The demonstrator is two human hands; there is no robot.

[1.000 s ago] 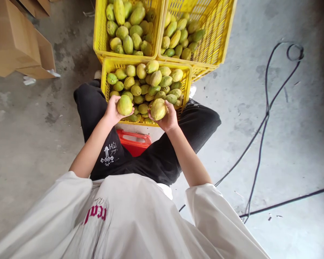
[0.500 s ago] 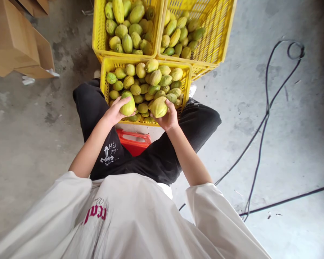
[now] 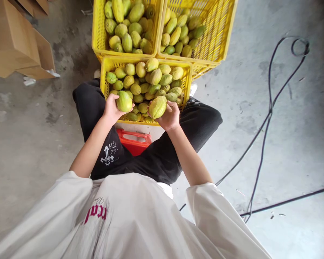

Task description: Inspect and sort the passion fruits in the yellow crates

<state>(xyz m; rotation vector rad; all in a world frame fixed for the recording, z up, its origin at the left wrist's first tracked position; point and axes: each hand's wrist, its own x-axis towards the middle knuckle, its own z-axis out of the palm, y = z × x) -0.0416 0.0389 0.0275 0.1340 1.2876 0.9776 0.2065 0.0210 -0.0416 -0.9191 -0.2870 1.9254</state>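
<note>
My left hand [image 3: 113, 110] is closed round a smooth green papaya [image 3: 124, 101], its thumb at the left side of the fruit. In my right hand [image 3: 171, 116] lies a yellow-green, ridged papaya [image 3: 158, 107], with the fingers curled beneath and behind it. Both fruits are held above the near side of a yellow plastic crate [image 3: 187, 78]. Many green and yellowish papayas [image 3: 155, 77] fill that crate, which stands between my knees. The fingertips under each held fruit are partly hidden.
Two more yellow crates, one at the back left [image 3: 97, 32] and one at the back right [image 3: 218, 32], hold papayas. A red plastic object with a handle [image 3: 135, 142] sits between my legs. Cardboard boxes [image 3: 13, 39] stand left; a black cable [image 3: 270, 108] crosses the floor right.
Both papayas have turned in my hands, showing other sides. The left one has tilted and shifted slightly left. My right thumb has moved off the front of its fruit.
</note>
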